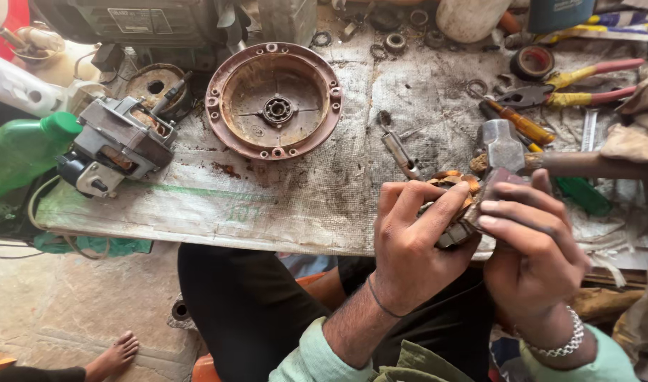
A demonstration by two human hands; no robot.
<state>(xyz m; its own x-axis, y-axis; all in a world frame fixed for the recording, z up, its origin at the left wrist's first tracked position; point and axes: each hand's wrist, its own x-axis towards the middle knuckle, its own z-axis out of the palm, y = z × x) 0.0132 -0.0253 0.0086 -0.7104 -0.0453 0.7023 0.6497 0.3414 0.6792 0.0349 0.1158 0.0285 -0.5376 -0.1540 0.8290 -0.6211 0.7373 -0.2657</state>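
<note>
Clasping a copper-wound motor part (452, 205), left hand (416, 247) grip closed, right hand (532, 244) fingers curled tight around it

I see both hands, left (416, 247) and right (532, 247), gripping a copper-wound motor part (452, 205) over the worktop (302, 191) edge.

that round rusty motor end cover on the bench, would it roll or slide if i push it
The round end cover lies flat, open side up, so it would probably slide, not roll. It looks like thick rusty metal, likely heavy and stiff. The rough bench cloth may resist sliding.
</note>
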